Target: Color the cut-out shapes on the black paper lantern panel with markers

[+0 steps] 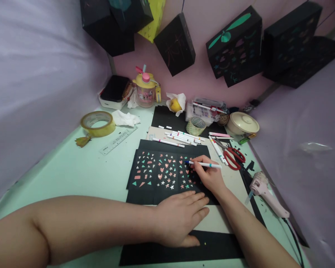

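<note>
A white marker pen [209, 165] with a blue tip is pinched in the fingers of my right hand [209, 178]. Its tip is at the right part of a black paper sheet [145, 196], among small pink, green and silver cut-outs [166, 171] of stars, hearts and angular shapes. Whether the tip touches the paper I cannot tell. My left hand [181, 216] lies flat with its fingers stretched out, across the near edge of that sheet and the pale board [217, 219] beneath. Several white markers [181, 137] lie just beyond the sheet.
Red-handled scissors [233, 158] and a pink glue gun [268, 193] lie on the right. A tape roll [98, 123] and a clear ruler [118, 140] are on the left. Behind stand a drink bottle [145, 91] and a lidded bowl [242, 123]. Black paper boxes [234, 46] hang overhead.
</note>
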{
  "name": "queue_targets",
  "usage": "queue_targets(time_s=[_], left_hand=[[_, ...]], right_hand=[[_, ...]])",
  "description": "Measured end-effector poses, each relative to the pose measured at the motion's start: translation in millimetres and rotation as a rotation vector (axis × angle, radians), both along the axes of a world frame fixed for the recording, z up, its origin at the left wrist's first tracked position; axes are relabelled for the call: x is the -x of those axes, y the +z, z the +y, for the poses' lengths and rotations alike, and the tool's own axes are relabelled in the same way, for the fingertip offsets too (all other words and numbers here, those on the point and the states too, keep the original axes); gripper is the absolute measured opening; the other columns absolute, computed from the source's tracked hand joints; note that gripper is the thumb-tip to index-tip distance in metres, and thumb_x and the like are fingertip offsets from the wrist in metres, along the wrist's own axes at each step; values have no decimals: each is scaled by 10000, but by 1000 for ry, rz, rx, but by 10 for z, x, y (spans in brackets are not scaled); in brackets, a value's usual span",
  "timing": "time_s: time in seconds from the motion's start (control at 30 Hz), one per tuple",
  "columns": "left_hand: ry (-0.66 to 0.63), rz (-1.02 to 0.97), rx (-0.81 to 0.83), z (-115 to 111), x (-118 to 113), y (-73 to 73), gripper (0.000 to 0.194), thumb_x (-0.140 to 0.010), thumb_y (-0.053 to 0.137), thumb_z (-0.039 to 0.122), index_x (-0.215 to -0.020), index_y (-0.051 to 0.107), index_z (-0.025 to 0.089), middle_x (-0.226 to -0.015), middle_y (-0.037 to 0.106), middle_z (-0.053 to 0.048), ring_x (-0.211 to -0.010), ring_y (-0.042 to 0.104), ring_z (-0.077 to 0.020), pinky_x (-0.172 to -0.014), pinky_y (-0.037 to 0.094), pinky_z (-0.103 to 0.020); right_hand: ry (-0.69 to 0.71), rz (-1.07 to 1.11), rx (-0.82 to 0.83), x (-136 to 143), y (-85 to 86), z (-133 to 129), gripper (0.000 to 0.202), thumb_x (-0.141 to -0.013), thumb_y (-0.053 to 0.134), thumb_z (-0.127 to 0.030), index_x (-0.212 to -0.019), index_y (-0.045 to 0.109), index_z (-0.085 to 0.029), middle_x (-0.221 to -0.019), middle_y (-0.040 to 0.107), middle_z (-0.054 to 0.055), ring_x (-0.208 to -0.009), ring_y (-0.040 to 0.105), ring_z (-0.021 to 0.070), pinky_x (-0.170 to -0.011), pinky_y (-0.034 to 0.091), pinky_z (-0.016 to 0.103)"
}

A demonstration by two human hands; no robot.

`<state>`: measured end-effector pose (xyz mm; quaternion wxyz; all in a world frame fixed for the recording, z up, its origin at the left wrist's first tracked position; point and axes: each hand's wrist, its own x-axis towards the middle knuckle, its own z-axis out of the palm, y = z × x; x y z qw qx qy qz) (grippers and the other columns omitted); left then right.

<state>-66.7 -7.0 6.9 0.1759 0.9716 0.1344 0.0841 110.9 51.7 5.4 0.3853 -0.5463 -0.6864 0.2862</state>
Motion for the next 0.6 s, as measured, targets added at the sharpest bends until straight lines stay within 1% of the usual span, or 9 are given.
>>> queue_targets(time_s=[0.27,0.43,0.6], left_hand=[[-1,13,-13,2,2,-8,684,-905,422,532,-1404,326,75,-1502,265,-149,-1394,210,-256,-1139,152,-360],[-5,13,-15,2,1,-15,685,-904,426,529,-1405,323,74,-1503,262,-150,-1393,213,-256,-1138,155,-359],[-6,8,-18,-6,-2,-14,685,-903,425,529,-1400,328,67,-1499,268,-155,-1390,218,-263,-1138,156,-366]], right_hand=[[0,-15,-26,-8,2,1,121,-855,518,-254,-811,613,-194,-679,653,8,-603,602,138,-565,463,245],[-3,-8,-21,-11,-15,0,112,-856,523,-249,-855,621,-196,-726,671,8,-639,620,138,-600,474,244],[0,-32,-39,-17,-7,5,113,-844,519,-229,-794,612,-189,-679,646,0,-599,588,129,-565,447,238]])
